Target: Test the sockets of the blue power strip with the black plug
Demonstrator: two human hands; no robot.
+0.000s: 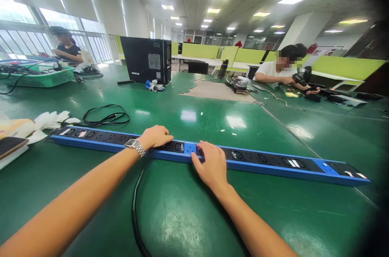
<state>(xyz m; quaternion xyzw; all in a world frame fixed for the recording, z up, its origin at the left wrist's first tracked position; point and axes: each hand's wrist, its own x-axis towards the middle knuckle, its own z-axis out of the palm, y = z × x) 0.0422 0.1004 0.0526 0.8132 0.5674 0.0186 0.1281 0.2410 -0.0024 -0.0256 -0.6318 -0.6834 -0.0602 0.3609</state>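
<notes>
While the long blue-and-black metal power strip [212, 155] is lying flat across the green table [182, 216], the left hand [155, 136] is curling closed over a socket, apparently gripping the plug of the black cable [135, 204]; whether it is seated, I cannot tell. The right hand [211, 165] is pressing spread fingers on the strip, steadying it.

Surface: a glossy green surface [188, 208] with a worn tan patch [217, 90] farther back.
Far centre: a black upright computer case [147, 60]; a small blue-and-white bundle [154, 85] lies just beside it.
Left: a coiled thin black cable [106, 117], white fabric gloves [50, 121] and a green plastic basket [45, 76].
People: a person in a dark top [67, 48] sits far left; a person in a white shirt [284, 70] sits right, with a black bottle [223, 68] near them.
</notes>
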